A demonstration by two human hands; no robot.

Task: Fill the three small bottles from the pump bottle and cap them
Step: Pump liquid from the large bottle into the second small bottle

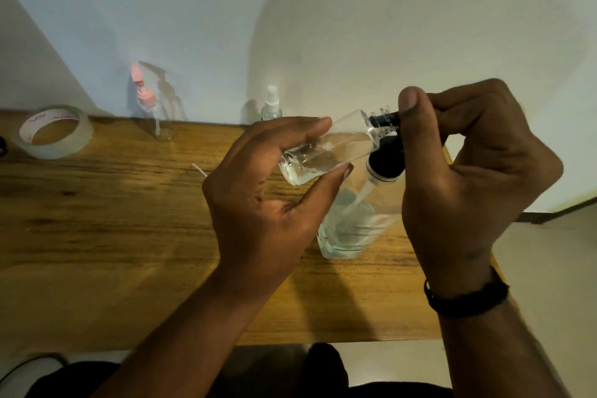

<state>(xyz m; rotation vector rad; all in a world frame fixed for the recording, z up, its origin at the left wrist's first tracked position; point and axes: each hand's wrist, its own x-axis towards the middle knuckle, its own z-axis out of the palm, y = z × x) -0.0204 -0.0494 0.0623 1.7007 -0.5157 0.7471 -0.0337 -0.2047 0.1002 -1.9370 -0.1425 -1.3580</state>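
Note:
My left hand point(258, 203) holds a small clear bottle point(326, 152) tilted on its side, with a little clear liquid pooled at its base. Its open neck meets the black pump head point(386, 165) of the large clear pump bottle point(349, 229), which stands on the wooden table point(113, 220). My right hand point(468, 171) pinches that pump head from the right, thumb on top. A small bottle with a pink pump top point(151, 110) stands at the back left. Another small bottle with a white spray top point(271, 105) stands at the back centre against the wall.
A roll of clear tape point(53, 131) lies at the table's far left. A thin white stick point(200, 170) lies near the middle. The wall runs along the table's back edge; the right edge drops to the floor. A black band point(465, 297) circles my right wrist.

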